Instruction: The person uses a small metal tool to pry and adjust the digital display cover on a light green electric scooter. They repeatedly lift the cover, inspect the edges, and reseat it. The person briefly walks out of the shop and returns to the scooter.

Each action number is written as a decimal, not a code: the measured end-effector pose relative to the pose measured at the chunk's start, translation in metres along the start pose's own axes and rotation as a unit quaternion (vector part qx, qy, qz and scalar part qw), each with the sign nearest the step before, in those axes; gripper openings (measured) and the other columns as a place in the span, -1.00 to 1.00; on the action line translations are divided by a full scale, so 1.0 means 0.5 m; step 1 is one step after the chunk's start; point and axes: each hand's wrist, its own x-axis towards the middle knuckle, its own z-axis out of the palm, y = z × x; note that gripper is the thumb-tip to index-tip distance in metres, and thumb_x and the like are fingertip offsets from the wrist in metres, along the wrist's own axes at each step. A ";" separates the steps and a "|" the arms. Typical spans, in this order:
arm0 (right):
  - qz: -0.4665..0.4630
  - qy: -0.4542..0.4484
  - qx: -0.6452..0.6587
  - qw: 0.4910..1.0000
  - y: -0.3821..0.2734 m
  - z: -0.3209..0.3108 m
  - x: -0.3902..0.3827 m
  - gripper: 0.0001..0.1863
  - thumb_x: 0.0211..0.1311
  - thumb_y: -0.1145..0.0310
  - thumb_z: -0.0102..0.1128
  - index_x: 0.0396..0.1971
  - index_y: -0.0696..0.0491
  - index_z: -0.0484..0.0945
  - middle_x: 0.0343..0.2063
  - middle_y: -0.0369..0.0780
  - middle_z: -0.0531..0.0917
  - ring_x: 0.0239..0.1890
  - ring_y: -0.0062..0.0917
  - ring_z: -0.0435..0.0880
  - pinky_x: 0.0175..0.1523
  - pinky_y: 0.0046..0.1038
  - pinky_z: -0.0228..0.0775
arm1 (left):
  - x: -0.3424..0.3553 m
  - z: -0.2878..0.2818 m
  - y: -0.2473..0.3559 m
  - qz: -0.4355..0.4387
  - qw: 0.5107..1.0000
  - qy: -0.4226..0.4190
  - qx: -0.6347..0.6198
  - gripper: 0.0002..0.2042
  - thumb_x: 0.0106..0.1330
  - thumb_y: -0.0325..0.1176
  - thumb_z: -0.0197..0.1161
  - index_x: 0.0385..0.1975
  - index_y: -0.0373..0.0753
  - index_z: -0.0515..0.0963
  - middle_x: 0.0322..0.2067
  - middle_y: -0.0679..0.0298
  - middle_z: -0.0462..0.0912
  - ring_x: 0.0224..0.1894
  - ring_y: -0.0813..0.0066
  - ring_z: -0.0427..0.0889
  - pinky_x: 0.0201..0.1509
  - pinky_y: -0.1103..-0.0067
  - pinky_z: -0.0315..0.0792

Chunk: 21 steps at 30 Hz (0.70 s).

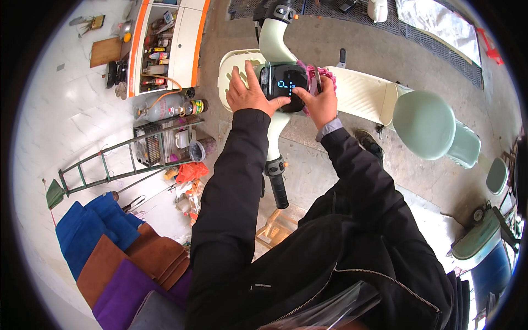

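A pale green electric scooter stands side-on before me, with a round-cornered black dashboard display (284, 80) lit with blue characters. My left hand (248, 94) lies at the display's left edge, fingers spread and thumb reaching onto its lower part. From the right, my right hand (322, 104) rests its thumb on the screen. Its other fingers curl by a thin dark strip-like piece (317, 80), too small to identify, which it seems to hold. Pink braided material (328, 73) shows beside the display, behind the right hand. Handlebar grips (279, 190) stick out toward me and away.
A cream footboard (366, 94) and green seat (423, 125) extend right. At left stand a bottle-filled cabinet (159, 49), a gas cylinder (160, 106) and a lying ladder (118, 157). Folded coloured cloths (132, 258) are at lower left, a small wooden stool (275, 228) below the handlebar.
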 end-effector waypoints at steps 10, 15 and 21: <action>0.011 -0.070 0.136 0.988 -0.009 0.010 0.063 -0.58 0.24 0.24 0.65 -0.17 0.19 0.60 -0.36 -0.34 0.70 -0.34 -0.69 0.55 -0.20 -0.51 0.48 | 0.092 0.035 -0.013 -0.074 0.986 -0.082 -0.123 -0.11 0.12 0.11 0.64 0.36 -0.30 0.43 0.21 -0.08 0.64 0.20 0.00 0.67 0.25 0.25 0.56; 0.084 -0.084 0.228 0.966 -0.011 0.012 0.067 -0.75 0.34 0.32 0.56 -0.26 0.12 0.63 -0.43 -0.42 0.64 -0.41 -0.75 0.47 -0.32 -0.59 0.32 | 0.079 0.049 -0.011 -0.083 0.986 -0.016 -0.143 -0.56 0.38 0.01 0.44 -0.03 -0.26 0.63 -0.06 0.06 0.74 -0.04 -0.03 0.74 0.04 0.20 0.59; 0.207 -0.119 0.286 0.928 -0.012 -0.007 0.076 -0.70 0.35 0.26 0.53 -0.15 0.16 0.68 -0.49 -0.36 0.65 -0.49 -0.64 0.56 -0.41 -0.49 0.40 | 0.075 0.050 -0.001 -0.085 0.988 -0.011 -0.127 -0.58 0.42 -0.01 0.40 -0.03 -0.26 0.60 -0.05 0.04 0.73 -0.04 -0.04 0.74 0.06 0.19 0.59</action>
